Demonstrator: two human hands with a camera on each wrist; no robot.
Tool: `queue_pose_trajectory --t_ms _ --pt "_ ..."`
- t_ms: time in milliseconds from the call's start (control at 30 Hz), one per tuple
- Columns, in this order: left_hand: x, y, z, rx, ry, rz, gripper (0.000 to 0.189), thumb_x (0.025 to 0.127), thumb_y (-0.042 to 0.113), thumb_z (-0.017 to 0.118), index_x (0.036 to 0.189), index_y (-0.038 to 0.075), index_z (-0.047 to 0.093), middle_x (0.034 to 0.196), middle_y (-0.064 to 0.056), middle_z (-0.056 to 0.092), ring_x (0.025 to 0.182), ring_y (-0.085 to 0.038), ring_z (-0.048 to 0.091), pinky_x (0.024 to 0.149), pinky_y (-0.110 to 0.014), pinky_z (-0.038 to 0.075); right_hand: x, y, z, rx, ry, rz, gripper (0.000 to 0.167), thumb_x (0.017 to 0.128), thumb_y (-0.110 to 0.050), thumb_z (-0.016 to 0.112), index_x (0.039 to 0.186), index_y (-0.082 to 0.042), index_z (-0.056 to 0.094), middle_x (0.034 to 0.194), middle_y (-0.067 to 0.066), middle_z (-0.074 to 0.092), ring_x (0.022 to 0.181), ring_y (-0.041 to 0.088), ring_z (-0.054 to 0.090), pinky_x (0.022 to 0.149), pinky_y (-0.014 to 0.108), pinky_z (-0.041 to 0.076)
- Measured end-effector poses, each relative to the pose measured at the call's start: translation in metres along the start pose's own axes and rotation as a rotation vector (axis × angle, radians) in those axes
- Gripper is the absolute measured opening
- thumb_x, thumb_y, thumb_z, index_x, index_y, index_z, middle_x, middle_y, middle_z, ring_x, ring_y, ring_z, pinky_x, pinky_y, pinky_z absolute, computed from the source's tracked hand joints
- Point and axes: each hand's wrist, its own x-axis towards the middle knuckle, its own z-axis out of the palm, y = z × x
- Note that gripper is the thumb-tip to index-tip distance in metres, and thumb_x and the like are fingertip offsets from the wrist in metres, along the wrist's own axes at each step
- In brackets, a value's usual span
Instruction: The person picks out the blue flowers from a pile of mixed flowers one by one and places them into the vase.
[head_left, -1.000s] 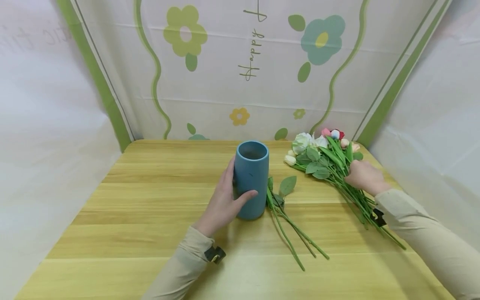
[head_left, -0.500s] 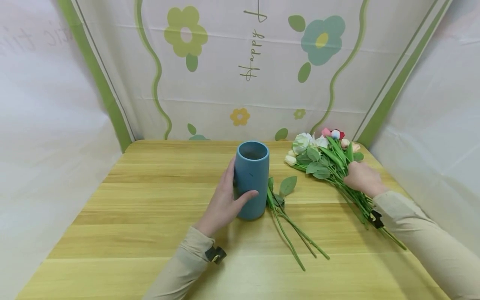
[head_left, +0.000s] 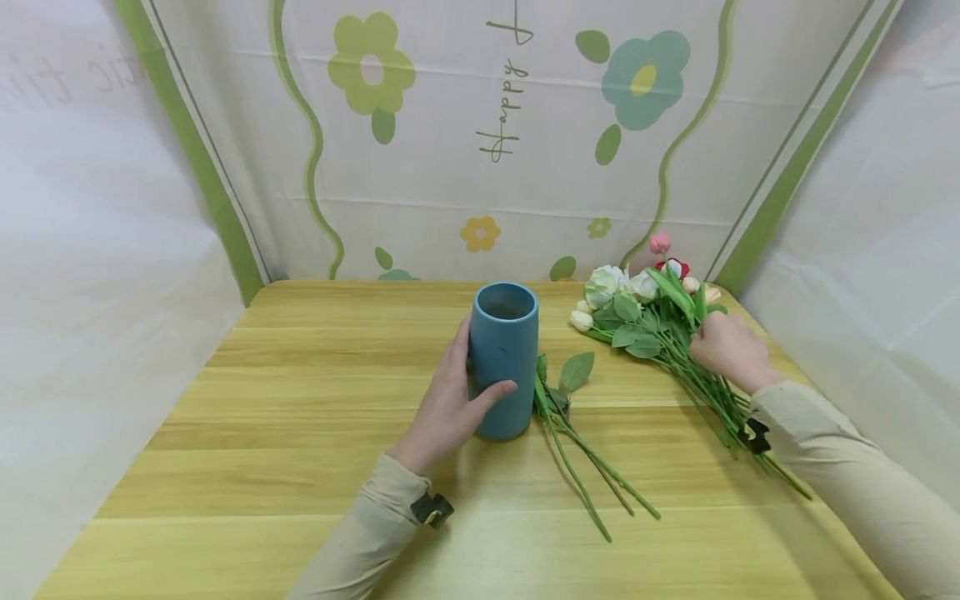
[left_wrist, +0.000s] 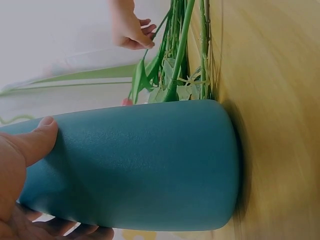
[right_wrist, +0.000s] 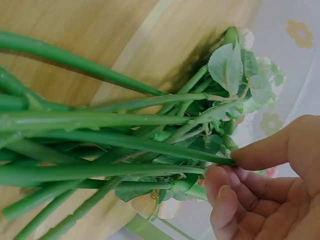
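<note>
The step in hand looks to be singling out one stem from the flower bunch [head_left: 647, 343] at the far right of the bench [head_left: 300, 467], while the blue vase [head_left: 504, 358] is steadied upright near the middle. A pink tulip [head_left: 660, 242] stands above the other heads and probably belongs to the pinched stem [right_wrist: 165, 149]. The next move seems to call for a gentle upward draw, since crossing stems and leaves could snag and drag neighbours along.

The right hand [head_left: 729, 350] reaches far right, back upward, its grip pinching the stem between thumb and forefinger with the other fingers curled in. The left hand [head_left: 448, 404] comes from the near left, its grip wrapped round the vase: thumb across the near face, fingers round the left side. A few loose stems [head_left: 613, 473] lie just right of the vase, cut ends pointing near-right.
</note>
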Motion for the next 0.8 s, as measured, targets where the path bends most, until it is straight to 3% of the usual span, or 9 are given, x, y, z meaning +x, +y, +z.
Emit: queue_pose_trajectory --t_ms 233,367,600,733,800 --pt "0.000 -0.001 0.000 0.004 -0.012 -0.027 0.099 0.091 0.034 0.072 0.159 0.026 0.002 0.160 -0.005 0.019 0.142 -0.023 0.026 0.109 -0.049 0.030 -0.001 -0.007 -0.005 -0.035 0.122 -0.066 0.040 0.087 -0.005 0.046 0.051 -0.017 0.036 0.047 -0.005 0.027 0.047 0.011 0.020 0.042 0.027 0.021" --pt "0.000 0.000 -0.001 0.002 -0.009 -0.027 0.099 0.091 0.033 0.073 0.159 0.026 0.001 0.160 -0.006 0.019 0.142 -0.023 0.026 0.109 -0.050 0.030 -0.003 -0.012 -0.008 -0.037 0.139 -0.077 0.045 0.091 -0.006 0.050 0.050 -0.018 0.035 0.047 -0.005 0.026 0.047 0.011 0.020 0.044 0.027 0.020" --pt "0.001 0.001 -0.001 0.000 -0.012 -0.033 0.099 0.090 0.032 0.073 0.159 0.027 0.002 0.159 -0.006 0.021 0.141 -0.023 0.028 0.109 -0.050 0.031 -0.005 -0.024 -0.008 0.005 0.172 -0.097 0.047 0.095 -0.008 0.055 0.052 -0.016 0.039 0.046 -0.003 0.034 0.042 0.013 0.031 0.041 0.028 0.026" --pt "0.001 0.001 -0.002 -0.005 -0.012 -0.033 0.099 0.091 0.032 0.073 0.159 0.028 0.001 0.159 -0.005 0.020 0.141 -0.024 0.028 0.108 -0.050 0.031 -0.006 -0.031 -0.008 0.045 0.186 -0.082 0.041 0.096 -0.010 0.056 0.056 -0.010 0.051 0.047 -0.001 0.040 0.042 0.015 0.035 0.041 0.029 0.027" --pt "0.001 0.001 -0.002 -0.003 -0.012 -0.036 0.099 0.091 0.032 0.073 0.159 0.028 0.001 0.159 -0.005 0.020 0.141 -0.023 0.027 0.109 -0.050 0.031 -0.007 -0.034 -0.009 0.073 0.175 -0.078 0.033 0.097 -0.010 0.056 0.066 -0.002 0.063 0.050 0.000 0.046 0.043 0.016 0.038 0.041 0.030 0.029"
